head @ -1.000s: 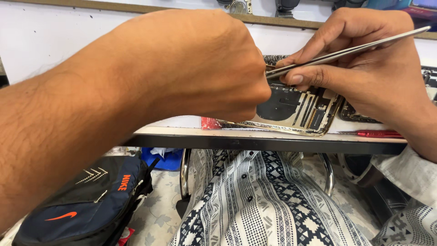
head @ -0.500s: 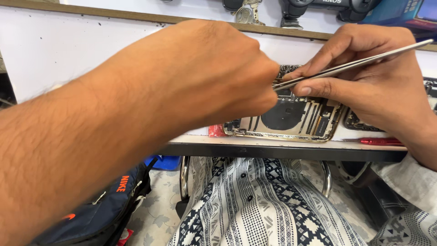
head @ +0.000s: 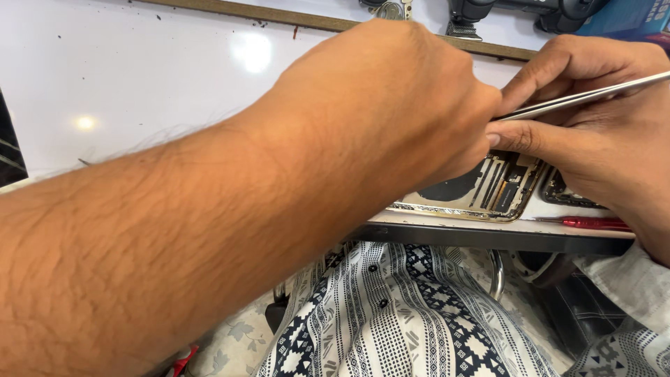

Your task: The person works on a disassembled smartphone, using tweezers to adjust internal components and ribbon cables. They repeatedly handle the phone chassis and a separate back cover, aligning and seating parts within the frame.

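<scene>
My left hand [head: 391, 105] reaches across the frame, curled with its back toward me. It covers the left part of an opened phone housing [head: 492, 192] lying near the white table's front edge. Its fingertips are hidden, so its grip cannot be made out. My right hand [head: 600, 146] pinches long metal tweezers [head: 586, 98] between thumb and fingers. The tweezers point left, and their tips vanish behind my left knuckles above the phone. Circuit parts and flat cables show inside the housing.
A red-handled screwdriver [head: 593, 223] lies by the table's dark front edge [head: 488, 239] at right, beside another dark phone part [head: 565, 192]. The white tabletop [head: 139, 84] stretches left. Dark tools [head: 530, 10] stand at the back. A patterned shirt [head: 405, 314] is below.
My left hand has slid right and now covers more of the phone and the tweezers' tips. The right hand keeps its hold on the tweezers, and the view has drawn closer.
</scene>
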